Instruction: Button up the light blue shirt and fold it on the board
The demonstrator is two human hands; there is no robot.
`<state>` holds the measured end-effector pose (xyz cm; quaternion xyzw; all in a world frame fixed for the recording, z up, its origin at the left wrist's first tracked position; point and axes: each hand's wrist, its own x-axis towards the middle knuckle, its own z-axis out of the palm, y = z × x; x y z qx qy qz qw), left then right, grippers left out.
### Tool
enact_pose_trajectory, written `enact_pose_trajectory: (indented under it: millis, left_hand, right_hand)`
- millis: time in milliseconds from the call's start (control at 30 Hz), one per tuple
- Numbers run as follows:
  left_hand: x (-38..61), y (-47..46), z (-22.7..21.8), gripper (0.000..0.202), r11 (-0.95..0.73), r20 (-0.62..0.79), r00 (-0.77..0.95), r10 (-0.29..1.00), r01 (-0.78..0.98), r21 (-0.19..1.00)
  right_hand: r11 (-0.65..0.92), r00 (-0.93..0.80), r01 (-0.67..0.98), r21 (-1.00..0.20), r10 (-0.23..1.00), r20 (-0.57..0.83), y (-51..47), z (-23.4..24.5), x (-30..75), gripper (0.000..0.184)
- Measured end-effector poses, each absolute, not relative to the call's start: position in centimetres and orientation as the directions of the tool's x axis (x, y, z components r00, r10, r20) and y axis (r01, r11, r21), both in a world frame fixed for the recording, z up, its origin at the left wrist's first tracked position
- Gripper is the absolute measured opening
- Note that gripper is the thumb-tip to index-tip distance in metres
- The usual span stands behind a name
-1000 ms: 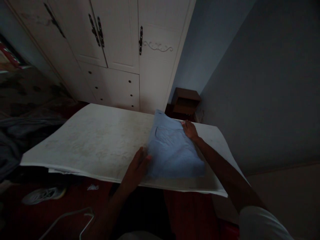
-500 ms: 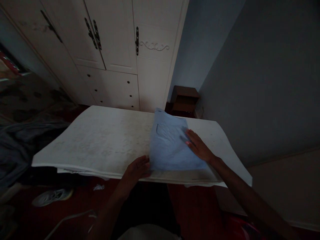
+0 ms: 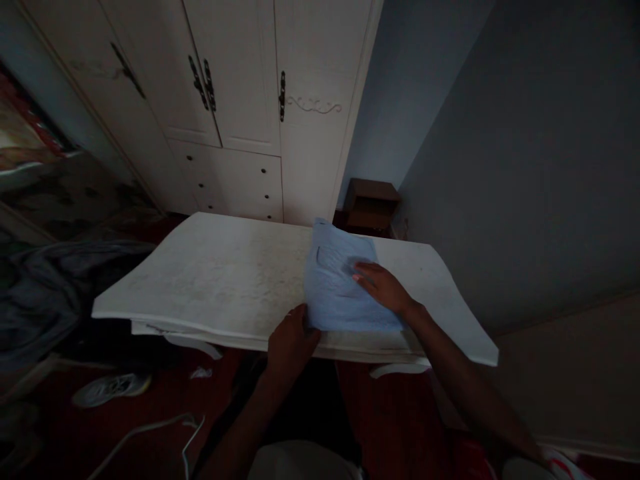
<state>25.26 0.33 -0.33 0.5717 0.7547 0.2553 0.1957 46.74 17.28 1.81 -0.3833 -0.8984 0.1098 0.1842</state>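
Observation:
A light blue folded garment (image 3: 345, 303) lies on a white tabletop (image 3: 225, 267), a dark slit-like line showing near its upper left. My left hand (image 3: 293, 337) is at the garment's near left corner, thumb and fingers closed on the edge there. Over the middle right of the cloth, my right hand (image 3: 383, 287) is open, its fingers stretched out to the left across the fabric. Small wrinkles run through the cloth near those fingertips.
White wardrobe doors and drawers (image 3: 240, 177) stand behind the table. A small brown cabinet (image 3: 373, 200) sits in the far corner by a grey wall. Dark clothing (image 3: 45, 300) is heaped at left. On the red floor lie a shoe (image 3: 113, 390) and a white cord (image 3: 145, 430).
My right hand has moved left from the garment's right edge onto its middle. My left hand has come in to the near left corner and closed on it. The view has shifted slightly.

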Motion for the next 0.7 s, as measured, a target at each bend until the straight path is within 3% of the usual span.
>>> enact_pose_trajectory:
  millis: [200,467,567,700]
  left_hand:
    - [26.1,0.8,-0.3,0.041,0.257,0.057,-0.321,0.945,0.842,0.474]
    - [27.2,1.2,-0.6,0.057,0.249,0.101,-0.299,0.949,0.907,0.340]
    - [26.9,1.4,-0.6,0.063,0.247,0.070,-0.290,0.954,0.899,0.362]
    - [26.5,1.2,-1.5,0.069,0.179,0.142,-0.287,0.947,0.842,0.509]
  right_hand:
    - [0.706,-0.652,0.571,-0.419,0.700,0.290,17.8,0.2,43.7,0.043]
    - [0.634,-0.519,0.605,-0.481,0.773,0.365,19.2,-3.0,45.5,0.048]
    - [0.608,-0.477,0.639,-0.472,0.794,0.377,19.5,-3.0,45.8,0.047]
    - [0.532,-0.416,0.732,-0.425,0.844,0.338,20.5,-3.5,46.7,0.047]
